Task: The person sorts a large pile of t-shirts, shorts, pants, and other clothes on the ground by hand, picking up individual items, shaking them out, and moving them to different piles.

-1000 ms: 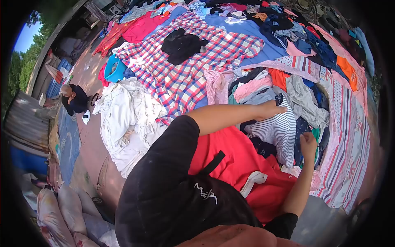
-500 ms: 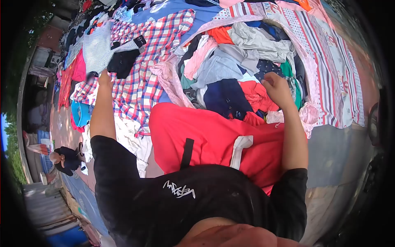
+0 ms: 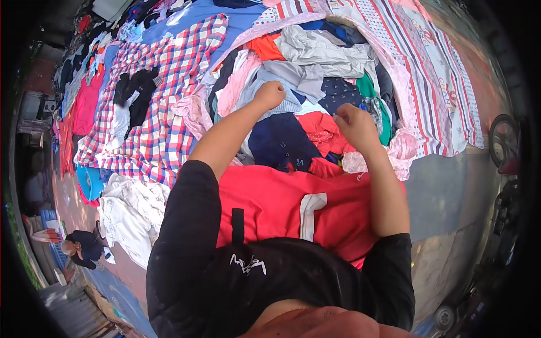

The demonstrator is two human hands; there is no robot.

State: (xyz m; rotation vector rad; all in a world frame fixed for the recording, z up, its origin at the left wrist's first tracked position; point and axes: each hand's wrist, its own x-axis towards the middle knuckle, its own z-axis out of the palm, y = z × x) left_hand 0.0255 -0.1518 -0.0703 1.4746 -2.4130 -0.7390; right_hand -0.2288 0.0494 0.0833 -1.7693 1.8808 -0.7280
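Observation:
My left hand [image 3: 271,96], its fingers curled in, is over a light-blue knit garment [image 3: 256,103] in the clothes pile. Whether it grips any cloth is hidden. To its right, my right hand [image 3: 356,125] has bent fingers close together beside a red garment [image 3: 321,123] and a dark-blue patterned one [image 3: 340,94]; anything between the fingertips is too small to make out. A navy garment [image 3: 282,141] lies in front. A black garment [image 3: 141,93] with a striped grey-white piece [image 3: 121,121] rests on the plaid cloth [image 3: 169,127] at left.
A pink cloth rim [image 3: 389,62] surrounds the pile. Red fabric [image 3: 270,194] covers my lap. White clothes [image 3: 132,211] and a turquoise item [image 3: 90,180] lie at left. Striped cloth [image 3: 434,101] spreads at right. Another person [image 3: 84,248] is at far left.
My left hand has let go of the striped garment, which now lies with the black one on the plaid cloth, and has moved right over the pile. My right hand stays near the red garment.

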